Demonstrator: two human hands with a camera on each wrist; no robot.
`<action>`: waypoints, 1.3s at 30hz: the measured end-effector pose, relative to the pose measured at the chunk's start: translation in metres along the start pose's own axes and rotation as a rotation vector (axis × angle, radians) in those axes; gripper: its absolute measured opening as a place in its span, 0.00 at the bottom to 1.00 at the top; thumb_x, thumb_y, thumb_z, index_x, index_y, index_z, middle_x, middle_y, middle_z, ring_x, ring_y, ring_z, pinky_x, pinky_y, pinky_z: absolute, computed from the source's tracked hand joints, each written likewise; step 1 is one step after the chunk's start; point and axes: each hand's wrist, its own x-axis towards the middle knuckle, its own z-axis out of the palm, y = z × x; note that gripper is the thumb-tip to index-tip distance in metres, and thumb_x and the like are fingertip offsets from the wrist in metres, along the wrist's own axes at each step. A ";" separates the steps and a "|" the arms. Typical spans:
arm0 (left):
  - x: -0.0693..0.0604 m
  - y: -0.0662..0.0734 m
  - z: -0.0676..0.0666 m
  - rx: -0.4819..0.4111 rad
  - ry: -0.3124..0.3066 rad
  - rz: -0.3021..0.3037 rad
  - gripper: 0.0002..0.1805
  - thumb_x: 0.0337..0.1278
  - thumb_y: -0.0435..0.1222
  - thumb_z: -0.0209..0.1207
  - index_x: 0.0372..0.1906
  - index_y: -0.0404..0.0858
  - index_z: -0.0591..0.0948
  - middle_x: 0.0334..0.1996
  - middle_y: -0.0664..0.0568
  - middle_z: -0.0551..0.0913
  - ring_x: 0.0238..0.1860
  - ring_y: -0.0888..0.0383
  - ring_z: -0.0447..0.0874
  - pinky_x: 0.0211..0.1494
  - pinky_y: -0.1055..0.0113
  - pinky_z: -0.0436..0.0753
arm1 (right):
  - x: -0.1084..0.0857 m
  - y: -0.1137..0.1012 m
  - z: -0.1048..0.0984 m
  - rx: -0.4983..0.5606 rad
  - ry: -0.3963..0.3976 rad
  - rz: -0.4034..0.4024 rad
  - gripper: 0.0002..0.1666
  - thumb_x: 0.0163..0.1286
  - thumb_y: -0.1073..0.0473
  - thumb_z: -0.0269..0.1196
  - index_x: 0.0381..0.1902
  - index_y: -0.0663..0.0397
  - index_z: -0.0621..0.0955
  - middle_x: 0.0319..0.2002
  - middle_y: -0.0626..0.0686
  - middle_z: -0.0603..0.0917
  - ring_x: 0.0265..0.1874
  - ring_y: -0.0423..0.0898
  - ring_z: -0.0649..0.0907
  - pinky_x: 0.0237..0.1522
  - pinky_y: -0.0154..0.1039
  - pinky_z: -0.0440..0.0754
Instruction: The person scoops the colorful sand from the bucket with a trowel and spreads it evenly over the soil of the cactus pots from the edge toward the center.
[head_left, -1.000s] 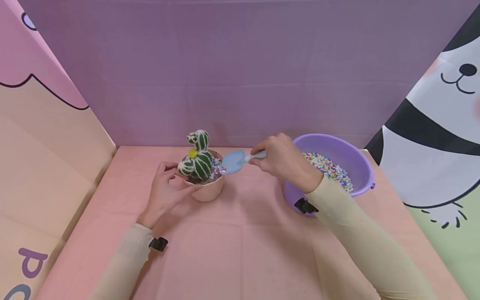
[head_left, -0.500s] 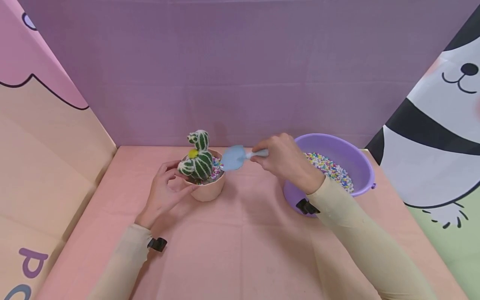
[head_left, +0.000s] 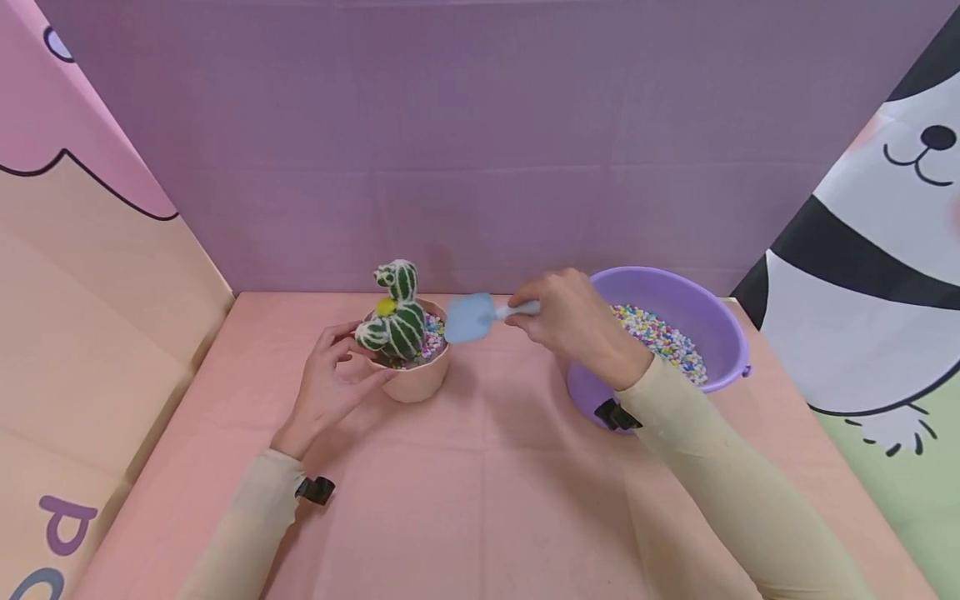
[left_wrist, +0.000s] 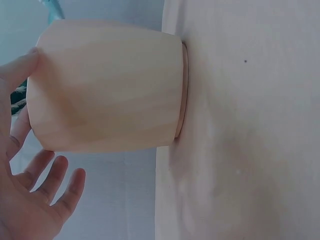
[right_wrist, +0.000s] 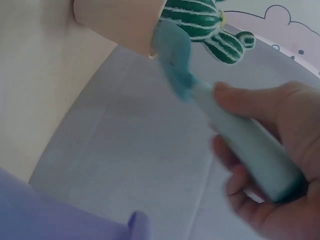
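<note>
In the head view, a peach flowerpot (head_left: pixel 412 387) is stood upright on the pink tabletop (head_left: pixel 465 483), just toward 9 o'clock from the middle. In it a striped green cactus (head_left: pixel 407 332) is set, with a yellow flower (head_left: pixel 386 307) borne on it; small colored beads (head_left: pixel 433 337) are heaped on the cactus's 3 o'clock side. The pot's rim is held from about 8 o'clock by the left hand (head_left: pixel 326 390), its thumb and fingers set around the edge and the outer fingers spread. By the right hand (head_left: pixel 566 321), the handle of a pale blue scoop (head_left: pixel 483 316) is gripped in curled fingers; the blade is held at the pot's 2 o'clock side, close by the rim, though whether the two are touching cannot be told. At 3 o'clock from the pot, more beads (head_left: pixel 660 340) are held in a purple bucket (head_left: pixel 705 325), partly hidden by the right forearm.
</note>
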 end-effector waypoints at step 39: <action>-0.004 0.017 0.002 -0.184 0.296 0.169 0.27 0.55 0.31 0.68 0.61 0.28 0.81 0.61 0.35 0.82 0.62 0.58 0.78 0.56 0.62 0.80 | -0.037 0.035 0.002 0.208 0.073 0.081 0.09 0.60 0.53 0.81 0.38 0.46 0.96 0.35 0.45 0.95 0.26 0.41 0.89 0.33 0.33 0.82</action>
